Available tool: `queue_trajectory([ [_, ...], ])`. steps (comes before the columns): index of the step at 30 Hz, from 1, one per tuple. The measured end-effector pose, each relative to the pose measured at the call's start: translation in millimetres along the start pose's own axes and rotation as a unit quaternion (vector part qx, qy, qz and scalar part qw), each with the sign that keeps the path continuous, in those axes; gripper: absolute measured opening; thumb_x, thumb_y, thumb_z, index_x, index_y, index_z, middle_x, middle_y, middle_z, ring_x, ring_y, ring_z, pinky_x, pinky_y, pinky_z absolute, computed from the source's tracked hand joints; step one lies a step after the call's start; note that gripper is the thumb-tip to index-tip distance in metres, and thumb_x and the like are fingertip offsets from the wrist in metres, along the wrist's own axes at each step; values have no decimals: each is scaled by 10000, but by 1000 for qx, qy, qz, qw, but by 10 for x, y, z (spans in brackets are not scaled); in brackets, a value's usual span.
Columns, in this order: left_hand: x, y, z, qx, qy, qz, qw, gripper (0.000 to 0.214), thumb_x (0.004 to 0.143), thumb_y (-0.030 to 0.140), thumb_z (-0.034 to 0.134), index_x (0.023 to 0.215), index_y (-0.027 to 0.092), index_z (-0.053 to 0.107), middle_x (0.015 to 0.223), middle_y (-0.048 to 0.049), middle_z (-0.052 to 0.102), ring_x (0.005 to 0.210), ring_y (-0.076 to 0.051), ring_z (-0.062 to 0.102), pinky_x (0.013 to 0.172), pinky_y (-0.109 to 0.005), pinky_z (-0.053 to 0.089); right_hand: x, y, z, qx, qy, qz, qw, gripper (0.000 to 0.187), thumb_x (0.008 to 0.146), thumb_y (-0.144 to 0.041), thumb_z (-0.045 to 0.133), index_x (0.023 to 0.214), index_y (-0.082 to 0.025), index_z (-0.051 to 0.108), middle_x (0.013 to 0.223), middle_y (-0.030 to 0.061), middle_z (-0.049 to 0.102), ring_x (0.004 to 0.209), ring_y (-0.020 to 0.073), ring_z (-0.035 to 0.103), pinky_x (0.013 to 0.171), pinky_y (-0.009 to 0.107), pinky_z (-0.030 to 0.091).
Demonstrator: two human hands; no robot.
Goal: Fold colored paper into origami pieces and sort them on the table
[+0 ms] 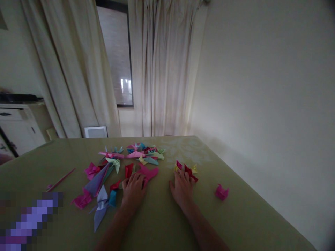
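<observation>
My left hand (134,186) lies palm down over a group of folded-paper pieces, fingers stretched forward and not closed. A bright pink origami piece (151,173) and a red one (128,170) stick out beyond its fingertips. To the right, my right hand (182,184) rests with its thumb apart and fingers over a small cluster, with a dark red origami piece (190,173) and a yellow origami piece (194,169) showing around it. What lies under both palms is hidden. Left of my left hand are a lavender origami crane (102,205) and a blue folded piece (112,198).
The green tablecloth (162,223) carries a heap of colourful paper cranes (136,154) farther back. A lone pink origami piece (222,192) sits at right, a thin pink stick (61,179) at left. Beyond the table are curtains (167,69) and a white wall (261,87).
</observation>
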State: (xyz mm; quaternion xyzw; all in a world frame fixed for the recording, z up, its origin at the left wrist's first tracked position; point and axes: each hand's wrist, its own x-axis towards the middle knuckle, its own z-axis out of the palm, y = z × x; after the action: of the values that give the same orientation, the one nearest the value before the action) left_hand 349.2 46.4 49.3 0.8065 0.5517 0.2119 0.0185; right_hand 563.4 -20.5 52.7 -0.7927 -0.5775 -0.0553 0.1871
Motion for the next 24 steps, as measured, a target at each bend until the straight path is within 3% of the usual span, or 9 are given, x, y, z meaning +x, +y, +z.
queue_trajectory([
  [6,14,-46,1,-30,35,-1,999,261,958,124,557,1051,235,774,1208,-96,800,1200,-308,693,1011,-465,441,11,11,-11,-17,-8,15,1000,489,966,-285,626,1450,-218,637,1537,190,599,1373,409,521,1083,558,363],
  [14,63,-109,-62,-152,167,-23,974,309,955,228,522,1178,185,731,1220,-154,778,1163,-352,683,975,-467,491,53,42,-3,1,1,44,999,647,944,-276,650,1576,-192,533,1630,195,503,1422,433,470,1100,582,359],
  [18,77,-51,-89,-325,266,-58,906,274,965,393,546,1094,216,711,1074,-116,797,1030,-318,725,914,-420,539,75,44,83,111,67,-5,992,513,993,-341,625,1496,-241,613,1565,172,571,1405,421,505,1132,588,369],
  [21,63,65,-82,-375,264,-72,886,300,987,475,546,1034,215,688,948,-84,781,877,-276,731,766,-357,560,57,19,118,243,101,-78,962,407,1071,-426,516,1409,-252,660,1436,134,665,1372,352,556,1181,551,373],
  [24,38,200,-69,-422,244,-67,871,311,983,501,568,949,212,675,877,-65,753,821,-253,713,734,-340,558,6,-29,99,354,76,-116,925,426,1083,-493,502,1419,-274,647,1387,107,688,1335,308,593,1188,507,397],
])
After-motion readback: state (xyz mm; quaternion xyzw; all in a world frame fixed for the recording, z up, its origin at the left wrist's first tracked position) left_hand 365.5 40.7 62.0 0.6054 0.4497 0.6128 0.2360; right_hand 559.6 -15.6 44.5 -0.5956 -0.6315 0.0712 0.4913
